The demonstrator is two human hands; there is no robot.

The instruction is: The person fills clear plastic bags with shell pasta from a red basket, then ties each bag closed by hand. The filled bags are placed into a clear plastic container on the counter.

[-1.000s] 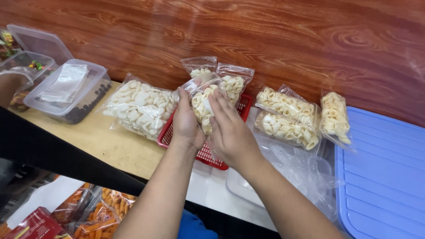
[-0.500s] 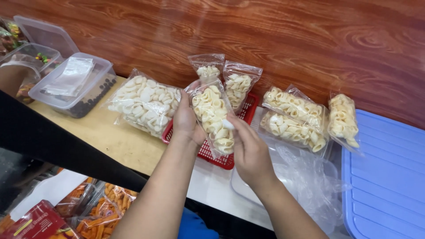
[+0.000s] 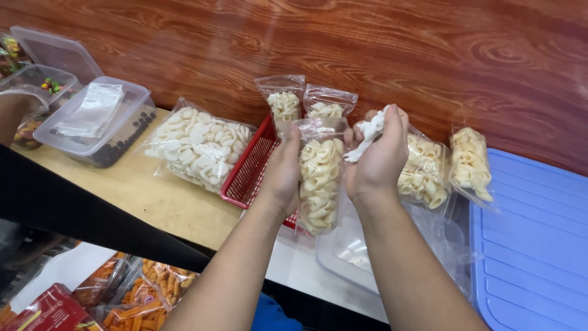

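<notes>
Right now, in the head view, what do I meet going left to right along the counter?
Clear tub → big bag of flat white crackers → red basket → left hand → held bag of curled crackers → right hand → blue lid.

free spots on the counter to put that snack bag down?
Bare wood lies between the clear tub and red basket, below the big cracker bag. The blue lid is bare too. The basket and the wall-side bags are crowded.
</notes>
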